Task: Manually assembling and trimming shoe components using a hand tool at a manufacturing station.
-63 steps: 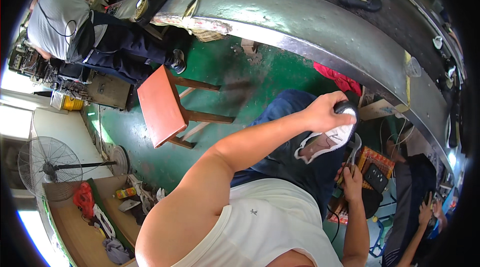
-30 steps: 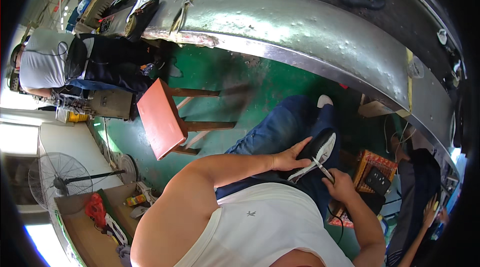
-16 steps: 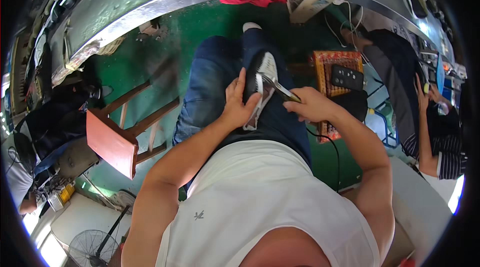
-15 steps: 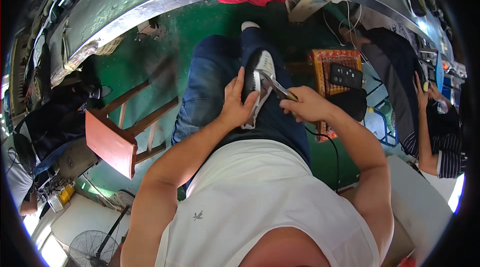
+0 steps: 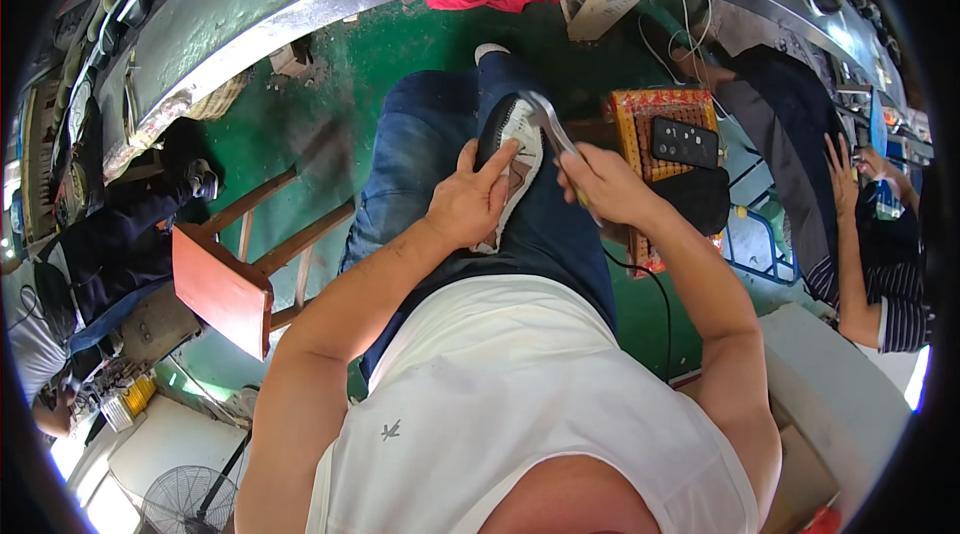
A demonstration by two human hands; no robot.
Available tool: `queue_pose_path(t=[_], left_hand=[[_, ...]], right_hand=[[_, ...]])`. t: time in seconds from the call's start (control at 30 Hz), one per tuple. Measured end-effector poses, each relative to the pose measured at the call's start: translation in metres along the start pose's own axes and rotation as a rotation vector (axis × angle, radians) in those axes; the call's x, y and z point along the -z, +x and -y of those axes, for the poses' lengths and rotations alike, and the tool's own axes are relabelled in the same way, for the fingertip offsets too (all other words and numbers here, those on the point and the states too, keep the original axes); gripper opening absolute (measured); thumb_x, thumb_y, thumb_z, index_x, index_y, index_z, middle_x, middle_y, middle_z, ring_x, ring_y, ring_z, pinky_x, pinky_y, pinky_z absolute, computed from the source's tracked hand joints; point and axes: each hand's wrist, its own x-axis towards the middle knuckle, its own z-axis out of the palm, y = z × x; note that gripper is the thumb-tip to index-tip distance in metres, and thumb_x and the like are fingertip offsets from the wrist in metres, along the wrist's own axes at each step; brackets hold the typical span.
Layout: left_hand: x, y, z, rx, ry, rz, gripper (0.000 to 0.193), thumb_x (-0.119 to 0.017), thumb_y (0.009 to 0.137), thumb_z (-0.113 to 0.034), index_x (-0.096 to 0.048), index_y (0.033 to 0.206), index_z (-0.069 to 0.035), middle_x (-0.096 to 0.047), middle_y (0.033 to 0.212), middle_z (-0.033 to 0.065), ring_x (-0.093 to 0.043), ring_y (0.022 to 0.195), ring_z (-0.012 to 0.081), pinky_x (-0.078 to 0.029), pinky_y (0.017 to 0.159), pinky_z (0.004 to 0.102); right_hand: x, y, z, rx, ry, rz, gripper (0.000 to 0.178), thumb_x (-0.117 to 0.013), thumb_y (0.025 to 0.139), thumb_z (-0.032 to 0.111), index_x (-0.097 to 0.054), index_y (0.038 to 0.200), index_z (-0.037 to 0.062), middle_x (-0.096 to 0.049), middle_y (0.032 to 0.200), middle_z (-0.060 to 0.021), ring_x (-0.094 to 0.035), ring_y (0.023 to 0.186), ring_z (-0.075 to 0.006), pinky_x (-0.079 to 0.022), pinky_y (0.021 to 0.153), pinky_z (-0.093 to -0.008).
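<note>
A dark shoe (image 5: 527,139) with a pale rim and brownish middle lies bottom side up along my thigh. My left hand (image 5: 468,199) grips its near left part: a finger and the thumb rest on the underside, and other fingers lie along the outer side. In my right hand (image 5: 600,182) is a curved metal hand tool (image 5: 552,124), its fingers wrapped round the handle. The tool's bent head is raised over the right edge of the shoe's toe end. I cannot tell whether it touches the shoe.
A red-topped wooden stool (image 5: 222,279) lies at left. On a patterned seat (image 5: 630,124) at right rest a black phone-like device (image 5: 684,142) and a black pouch (image 5: 690,200). A metal-edged bench (image 5: 300,19) spans the far side. Other people sit left and right.
My right hand has swung the tool up and away toward the toe end. My left hand has shifted a little nearer me and further across the shoe's underside.
</note>
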Motion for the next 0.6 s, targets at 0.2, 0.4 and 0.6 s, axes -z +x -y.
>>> queue_pose_path(t=[0.2, 0.4, 0.6], left_hand=[[0.009, -0.007, -0.008, -0.02, 0.044, 0.116, 0.059, -0.05, 0.101, -0.03, -0.032, 0.156, -0.023, -0.033, 0.148, 0.041, -0.065, 0.101, 0.0525, -0.059, 0.08, 0.0509], [-0.008, -0.027, 0.017, 0.238, -0.192, 0.007, 0.086, -0.06, 0.098, -0.025, -0.005, 0.161, -0.004, -0.025, 0.157, 0.036, -0.049, 0.134, 0.046, -0.045, 0.108, 0.0413], [0.028, -0.025, 0.021, 0.273, -0.786, 0.482, 0.115, -0.07, 0.092, -0.012, 0.024, 0.158, -0.015, -0.023, 0.163, 0.0242, -0.034, 0.146, 0.0243, -0.028, 0.116, 0.028]], right_hand=[[-0.003, 0.025, 0.025, 0.174, -0.197, 0.024, 0.049, -0.046, 0.106, 0.04, -0.058, 0.091, -0.0057, -0.066, 0.077, -0.0192, -0.067, 0.069, -0.0309, -0.053, 0.067, -0.0429], [-0.013, 0.022, 0.002, 0.286, -0.475, -0.054, 0.049, -0.047, 0.104, 0.039, -0.059, 0.093, -0.0068, -0.065, 0.086, -0.0317, -0.062, 0.086, -0.0511, -0.05, 0.074, -0.0533], [-0.044, -0.011, -0.026, 0.346, -0.816, -0.02, 0.038, -0.053, 0.102, 0.036, -0.058, 0.098, -0.0015, -0.067, 0.095, -0.0241, -0.066, 0.085, -0.0434, -0.052, 0.075, -0.0519]])
